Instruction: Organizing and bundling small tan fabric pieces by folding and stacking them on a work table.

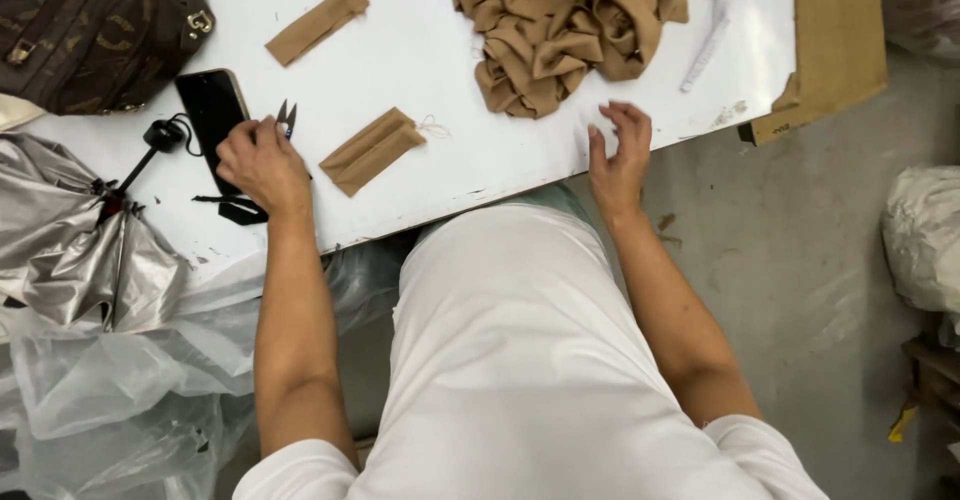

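Left hand [262, 165] grips small thread snips [287, 118] beside the folded tan strip [372, 150].
Right hand [618, 158] hovers half-open and empty near this strip; the snips' handles are hidden.

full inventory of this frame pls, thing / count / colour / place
table: 1, white, upper centre
folded fabric pieces: 2, tan, on table, centre-left
fabric heap: 1, tan, table top centre
snips: 1, dark, at left hand's fingertips
phone: 1, black, beside left hand
bag: 1, brown, top-left corner
umbrella: 1, silver, folded, left edge
plastic sheeting: clear, lower left
cardboard: 1, brown, under table's right end
white strip: 1, right of heap
left hand: on snips
right hand: open, empty, at table edge
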